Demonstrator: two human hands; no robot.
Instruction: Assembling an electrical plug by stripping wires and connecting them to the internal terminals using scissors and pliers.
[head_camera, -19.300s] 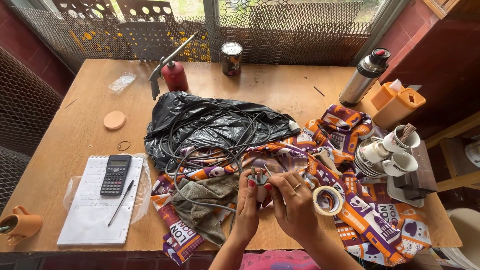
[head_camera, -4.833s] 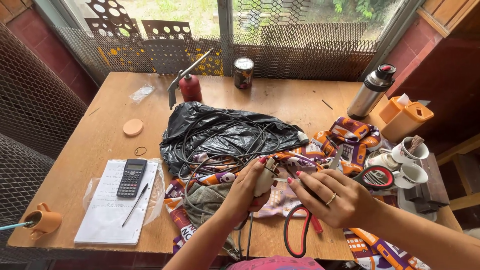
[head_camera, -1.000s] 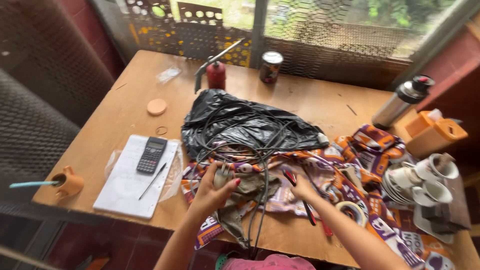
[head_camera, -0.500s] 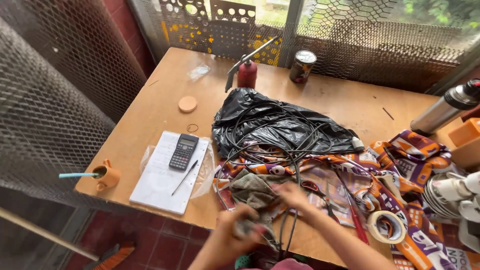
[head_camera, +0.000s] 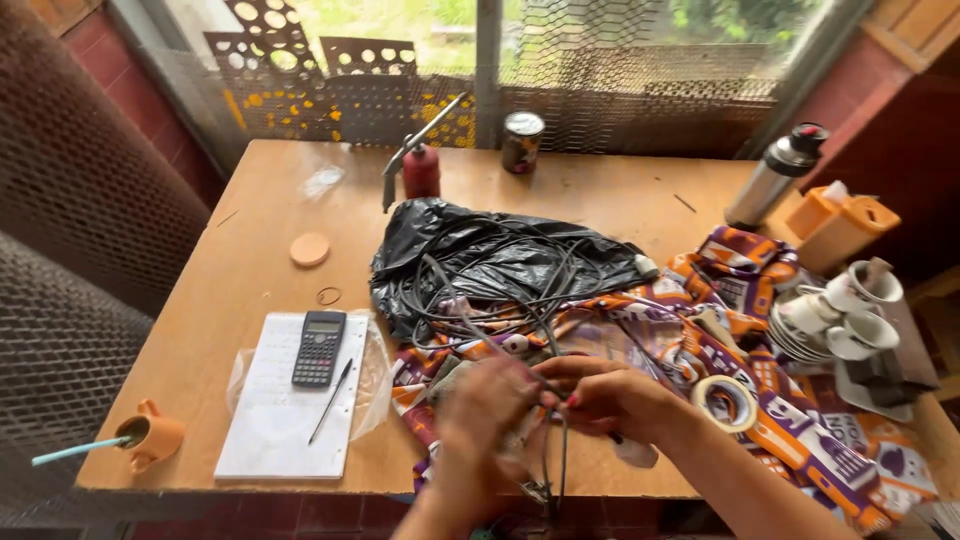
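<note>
I'm curling my left hand, blurred, around dark cables at the table's near edge; my right hand is pinching the same cables, fingers bent, beside the tape roll.

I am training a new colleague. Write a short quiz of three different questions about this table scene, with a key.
1. True or false: the calculator lies on the white notepad.
2. Which stands nearest the window? A) tape roll B) tin can C) orange mug
3. Fill in: both hands, left hand and right hand, meet over dark ____.

Key: 1 true; 2 B; 3 cables.
</note>
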